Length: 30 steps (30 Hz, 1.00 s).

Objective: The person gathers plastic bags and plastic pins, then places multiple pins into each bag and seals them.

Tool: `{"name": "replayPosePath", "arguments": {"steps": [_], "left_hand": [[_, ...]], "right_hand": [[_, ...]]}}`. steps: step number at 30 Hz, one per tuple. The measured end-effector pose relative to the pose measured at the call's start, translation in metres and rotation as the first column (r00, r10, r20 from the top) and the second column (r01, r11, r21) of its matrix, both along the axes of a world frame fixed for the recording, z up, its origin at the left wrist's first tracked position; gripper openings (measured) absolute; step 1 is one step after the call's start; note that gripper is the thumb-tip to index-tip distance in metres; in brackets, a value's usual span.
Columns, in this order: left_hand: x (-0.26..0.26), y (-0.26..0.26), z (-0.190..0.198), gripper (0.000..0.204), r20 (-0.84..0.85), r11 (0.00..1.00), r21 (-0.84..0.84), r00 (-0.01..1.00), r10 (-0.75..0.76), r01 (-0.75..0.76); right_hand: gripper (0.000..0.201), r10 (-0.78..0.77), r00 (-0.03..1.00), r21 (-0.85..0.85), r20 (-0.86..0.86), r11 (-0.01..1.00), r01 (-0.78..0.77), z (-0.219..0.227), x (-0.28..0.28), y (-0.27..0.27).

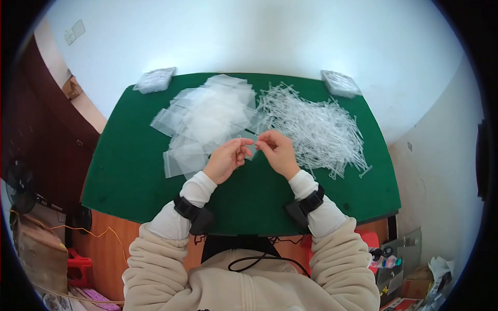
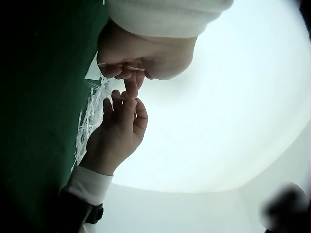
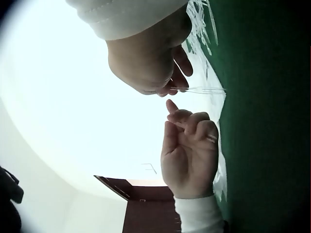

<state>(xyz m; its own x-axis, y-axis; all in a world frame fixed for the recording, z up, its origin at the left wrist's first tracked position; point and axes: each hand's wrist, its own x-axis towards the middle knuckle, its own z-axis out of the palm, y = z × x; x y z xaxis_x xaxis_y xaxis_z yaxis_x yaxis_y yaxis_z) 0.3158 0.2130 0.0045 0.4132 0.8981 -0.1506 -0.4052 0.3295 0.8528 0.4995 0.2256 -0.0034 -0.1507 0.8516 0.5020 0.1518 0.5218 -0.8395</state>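
Observation:
Both hands meet over the middle of the green table. My left hand (image 1: pixel 224 159) has its index finger stretched toward the right hand, and its other fingers curl round a thin clear plastic stick (image 2: pixel 121 66). My right hand (image 1: pixel 280 154) pinches thin clear plastic sticks (image 3: pixel 204 90) between thumb and fingertips; their count cannot be made out. The two hands' fingertips come right up to each other. Behind the left hand spreads a pile of flat clear plastic bags (image 1: pixel 207 114). Beside it, behind the right hand, lies a large heap of clear plastic sticks (image 1: pixel 316 129), some with looped ends.
A filled clear pack (image 1: pixel 155 81) sits at the table's back left corner, another filled pack (image 1: pixel 340 84) at the back right. The green tabletop (image 1: pixel 129 171) ends just in front of my body. A white wall (image 1: pixel 290 36) rises behind it.

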Motion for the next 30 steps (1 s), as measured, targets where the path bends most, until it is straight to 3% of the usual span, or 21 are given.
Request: {"name": "replayPosePath", "arguments": {"steps": [3,6,12,20,30], "left_hand": [[-0.006,0.005,-0.004,0.032,-0.002,0.999,0.036,1.0,-0.003,0.003],[-0.002,0.004,-0.008,0.033,0.012,0.996,0.053,0.997,-0.071,0.07],[0.005,-0.009,0.002,0.033,-0.034,0.964,0.03,0.964,-0.264,0.265],[0.003,-0.01,0.004,0.034,-0.071,0.932,0.062,0.933,-0.353,0.357],[0.005,-0.008,0.002,0.034,-0.145,0.939,0.076,0.935,-0.322,0.335]], "right_hand": [[0.01,0.033,0.995,-0.1,-0.092,0.994,-0.042,0.005,-0.005,-0.004],[0.007,0.163,0.908,-0.267,-0.387,0.922,-0.279,0.033,-0.005,-0.021],[0.013,0.144,0.959,-0.283,-0.245,0.935,-0.212,0.021,-0.004,-0.016],[0.013,0.079,0.983,-0.272,-0.168,0.954,-0.123,0.016,-0.005,-0.015],[0.011,0.092,0.993,-0.215,-0.07,0.971,-0.105,0.011,-0.004,-0.012]]}}
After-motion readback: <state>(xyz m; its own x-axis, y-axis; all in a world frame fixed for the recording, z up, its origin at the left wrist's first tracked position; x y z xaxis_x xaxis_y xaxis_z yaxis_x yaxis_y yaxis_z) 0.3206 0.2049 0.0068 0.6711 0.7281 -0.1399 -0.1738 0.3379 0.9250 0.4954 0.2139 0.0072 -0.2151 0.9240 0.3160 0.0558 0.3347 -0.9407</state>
